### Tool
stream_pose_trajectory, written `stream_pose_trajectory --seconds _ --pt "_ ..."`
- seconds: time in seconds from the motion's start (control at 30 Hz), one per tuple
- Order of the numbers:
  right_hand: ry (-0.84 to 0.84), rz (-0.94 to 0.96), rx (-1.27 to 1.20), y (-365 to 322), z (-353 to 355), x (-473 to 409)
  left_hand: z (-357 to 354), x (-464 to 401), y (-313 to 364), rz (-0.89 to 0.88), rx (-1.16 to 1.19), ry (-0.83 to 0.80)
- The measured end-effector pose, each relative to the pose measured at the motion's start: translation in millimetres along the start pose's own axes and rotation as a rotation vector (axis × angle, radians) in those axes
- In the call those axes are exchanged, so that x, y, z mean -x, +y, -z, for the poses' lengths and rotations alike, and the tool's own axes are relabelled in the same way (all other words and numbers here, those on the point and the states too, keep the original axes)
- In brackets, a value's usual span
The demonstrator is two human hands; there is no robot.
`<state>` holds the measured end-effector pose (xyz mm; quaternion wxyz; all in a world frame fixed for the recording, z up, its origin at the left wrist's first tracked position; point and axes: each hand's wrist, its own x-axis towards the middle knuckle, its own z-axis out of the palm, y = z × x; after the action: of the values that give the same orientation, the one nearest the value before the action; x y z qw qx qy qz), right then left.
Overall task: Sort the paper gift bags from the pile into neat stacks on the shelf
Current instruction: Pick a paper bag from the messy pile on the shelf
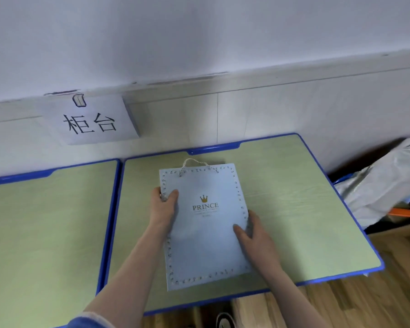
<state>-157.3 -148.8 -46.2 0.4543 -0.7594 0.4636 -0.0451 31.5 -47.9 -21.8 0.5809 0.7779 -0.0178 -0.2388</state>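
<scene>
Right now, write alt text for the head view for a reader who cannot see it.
Two bare hands hold a flat light-blue paper gift bag printed PRINCE over a green desk with blue edging, the left hand gripping its left edge and the right hand its right edge. A second desk adjoins on the left, below a paper sign on the wall.

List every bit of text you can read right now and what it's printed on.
"PRINCE" under a gold crown: on the blue gift bag held flat on the desk.
"柜台": on the paper sign on the wall.
Small lines under "PRINCE": too small to read.
</scene>
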Motion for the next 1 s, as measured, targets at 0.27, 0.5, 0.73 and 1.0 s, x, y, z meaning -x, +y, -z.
stream_pose_trajectory --seconds 0.27,0.5,0.73,1.0 --pt "0.21 0.021 0.053 1 16 69 0 48 12 -0.149 -0.129 -0.023" --pt "0.387 -0.093 0.175 25 11 177 14 119 -18 -0.235 -0.21 -0.179" --pt "0.529 -0.257 0.24 51 29 291 6 212 -30 -0.381 -0.313 -0.405" --pt "0.752 -0.431 0.232 86 89 397 -56 336 -14 -0.572 -0.505 -0.618"
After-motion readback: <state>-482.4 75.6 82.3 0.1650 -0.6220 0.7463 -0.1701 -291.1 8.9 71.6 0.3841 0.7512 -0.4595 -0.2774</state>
